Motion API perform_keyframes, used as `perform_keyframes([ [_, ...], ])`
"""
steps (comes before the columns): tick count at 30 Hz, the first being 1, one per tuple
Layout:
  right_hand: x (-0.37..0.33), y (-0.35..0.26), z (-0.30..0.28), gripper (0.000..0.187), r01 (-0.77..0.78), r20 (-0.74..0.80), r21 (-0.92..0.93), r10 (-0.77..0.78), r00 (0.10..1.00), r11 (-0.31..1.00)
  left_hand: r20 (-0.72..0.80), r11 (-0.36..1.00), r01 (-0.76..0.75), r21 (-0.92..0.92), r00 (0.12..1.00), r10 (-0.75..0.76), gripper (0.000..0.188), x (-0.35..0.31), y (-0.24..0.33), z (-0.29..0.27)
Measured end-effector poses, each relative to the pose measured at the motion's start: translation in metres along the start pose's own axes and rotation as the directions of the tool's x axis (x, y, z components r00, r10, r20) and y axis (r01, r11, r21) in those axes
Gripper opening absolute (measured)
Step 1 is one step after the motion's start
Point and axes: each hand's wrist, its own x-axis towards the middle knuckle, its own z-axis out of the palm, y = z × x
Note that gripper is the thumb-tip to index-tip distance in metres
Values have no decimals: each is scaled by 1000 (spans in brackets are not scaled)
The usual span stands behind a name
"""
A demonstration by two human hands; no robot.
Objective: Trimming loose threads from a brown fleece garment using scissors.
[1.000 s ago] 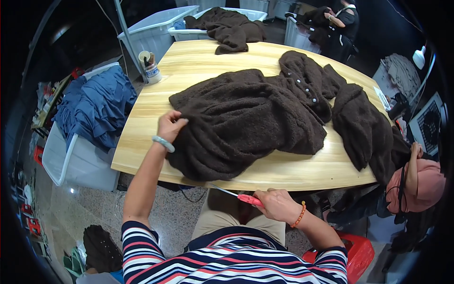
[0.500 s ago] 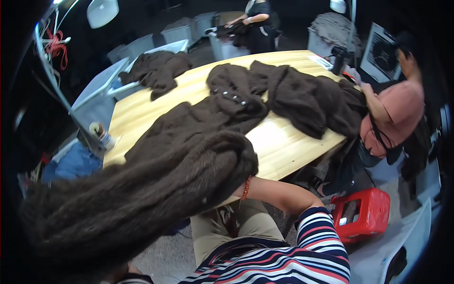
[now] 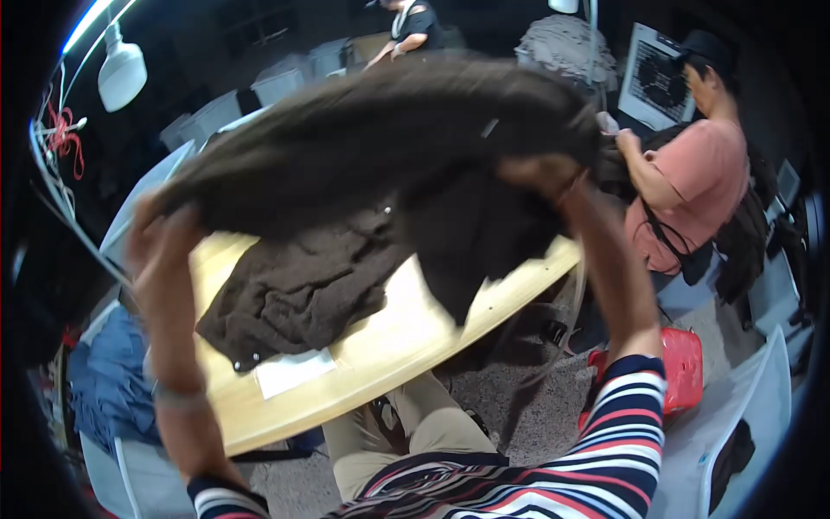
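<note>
A dark brown fuzzy garment (image 3: 363, 143) is stretched out above the table, blurred by motion. My left hand (image 3: 164, 238) grips its left end, fingers closed round the edge. At the other end my right hand (image 3: 545, 173) is closed on the same garment, and a loose part of it hangs down between the arms. Beneath lies another dark brown garment (image 3: 303, 294) with small shiny snaps, crumpled on the pale wooden table (image 3: 372, 389). A white sheet (image 3: 296, 374) sticks out from under its near edge.
A co-worker in a pink shirt (image 3: 705, 164) works at the right; another person (image 3: 415, 30) stands at the back. A red stool (image 3: 683, 368) and a pale bin (image 3: 743, 415) are at my right. Blue cloth (image 3: 108, 381) fills a bin at left. A lamp (image 3: 122, 73) hangs upper left.
The brown garment has swung from low on my left up and forward over the table. Both hands are now raised and spread wide apart with it.
</note>
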Motion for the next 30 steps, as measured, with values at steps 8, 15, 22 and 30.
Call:
perform_keyframes([
  [8,-38,96,62,37,-600,-12,-80,601,799,796,601,976,169,140,768,-219,45,-74,-72,193],
  [15,-156,7,152,48,-696,277,167,644,713,699,700,902,-59,429,652,-290,96,-134,-164,267],
  [22,-155,-49,153,52,-618,346,106,553,758,779,741,829,-108,548,523,-422,73,-142,-189,297],
  [30,-143,-66,163,50,-592,404,175,491,772,786,812,912,-225,342,560,-167,22,-130,-175,253],
])
